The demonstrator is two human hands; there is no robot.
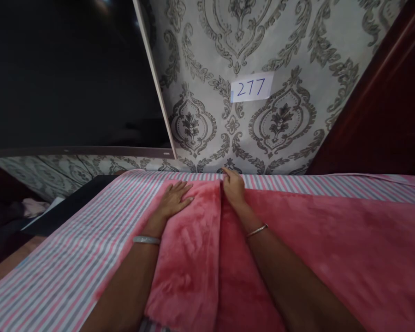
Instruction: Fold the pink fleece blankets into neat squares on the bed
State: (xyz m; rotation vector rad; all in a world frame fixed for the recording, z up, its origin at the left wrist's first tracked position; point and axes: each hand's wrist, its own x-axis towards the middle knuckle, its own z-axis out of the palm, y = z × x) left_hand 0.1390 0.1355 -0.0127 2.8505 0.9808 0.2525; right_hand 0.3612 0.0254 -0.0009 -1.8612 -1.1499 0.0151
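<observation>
A plush pink-red blanket (pixel 318 235) lies over a pink, grey and white striped sheet (pixel 79 230). Its left part is folded over into a lighter band (pixel 190 272), whose straight edge runs away from me. My left hand (pixel 174 199) rests flat on the far end of this band, fingers spread. At the band's far right corner, my right hand (pixel 234 185) has its index finger pointing out and its other fingers curled in at the blanket's edge. Those curled fingertips are partly hidden. A bangle circles each wrist.
A large dark television (pixel 72 78) overhangs the far left. Behind the blanket stands a patterned wall (pixel 280 124) bearing a paper marked 277 (pixel 251 87). Dark red glossy wood (pixel 383 110) slants up at the right. A black flat surface (pixel 72 205) lies beyond the sheet's left side.
</observation>
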